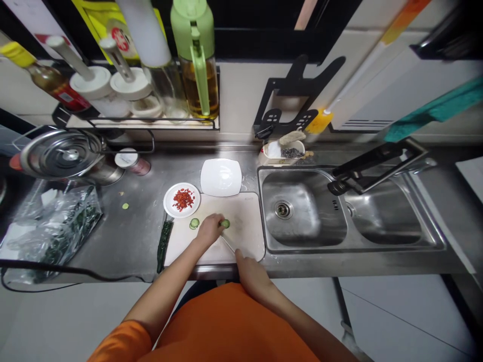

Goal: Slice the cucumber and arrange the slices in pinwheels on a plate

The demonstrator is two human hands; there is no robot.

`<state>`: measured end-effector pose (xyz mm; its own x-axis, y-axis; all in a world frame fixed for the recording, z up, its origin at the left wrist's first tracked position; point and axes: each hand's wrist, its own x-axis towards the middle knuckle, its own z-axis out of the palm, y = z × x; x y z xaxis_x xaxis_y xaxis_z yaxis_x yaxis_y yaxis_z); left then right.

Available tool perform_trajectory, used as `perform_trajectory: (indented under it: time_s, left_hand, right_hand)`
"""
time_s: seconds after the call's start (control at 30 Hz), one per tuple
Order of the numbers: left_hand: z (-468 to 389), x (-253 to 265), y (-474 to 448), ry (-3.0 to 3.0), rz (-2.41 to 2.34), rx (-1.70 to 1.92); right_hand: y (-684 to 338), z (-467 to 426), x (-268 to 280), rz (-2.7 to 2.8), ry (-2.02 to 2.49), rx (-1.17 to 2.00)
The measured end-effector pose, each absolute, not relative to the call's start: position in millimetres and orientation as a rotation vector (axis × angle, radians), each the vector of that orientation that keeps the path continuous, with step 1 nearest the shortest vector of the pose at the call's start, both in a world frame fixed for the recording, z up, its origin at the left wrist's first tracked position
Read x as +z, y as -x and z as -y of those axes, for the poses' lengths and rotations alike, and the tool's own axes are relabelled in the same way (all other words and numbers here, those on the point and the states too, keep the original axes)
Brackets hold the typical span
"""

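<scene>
My left hand (pixel 210 230) is over the white cutting board (pixel 247 211), its fingers closed at a green cucumber piece (pixel 225 223). Close to the board's front edge, my right hand (pixel 252 274) grips a knife (pixel 228 245), whose thin blade points up and left toward the left hand. A few cucumber slices (pixel 194 223) lie on the board left of my hands. Along the board's left edge rests a long dark green cucumber (pixel 164 245). Behind the board are a round white plate (pixel 168 206) of small red pieces and a bare white squarish dish (pixel 221 177).
A double sink (pixel 305 241) with a black faucet (pixel 362 173) is on the right. At left lie a plastic bag (pixel 60 231) of greens, a lidded pot (pixel 68 153) and a small jar (pixel 132 162). Bottles and an oil jug (pixel 199 75) stand on a rack behind.
</scene>
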<state>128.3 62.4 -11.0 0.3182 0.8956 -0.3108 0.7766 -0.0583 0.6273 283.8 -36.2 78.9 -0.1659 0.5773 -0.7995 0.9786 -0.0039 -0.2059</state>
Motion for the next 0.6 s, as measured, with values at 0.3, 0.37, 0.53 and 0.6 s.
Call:
perform_trajectory:
  time_s: [0.3, 0.37, 0.53, 0.6]
  left_hand:
    - [-60.9, -10.4, -126.5, -1.667, -1.527, 0.32]
    - [-59.1, -11.5, -120.2, -1.616, -1.609, 0.35]
    - [-51.9, -11.8, -99.3, -1.493, -1.799, 0.34]
    - [-47.8, -12.2, -94.6, -1.511, -1.84, 0.343]
  right_hand:
    - [-285.2, 33.3, 83.1, -1.783, -1.596, -1.067]
    - [-286.1, 32.7, 83.1, -1.794, -1.588, -1.074]
    - [-287.1, 33.4, 79.4, -1.817, -1.593, -1.081]
    - [-286.6, 33.7, 77.5, -1.815, -1.591, -1.09]
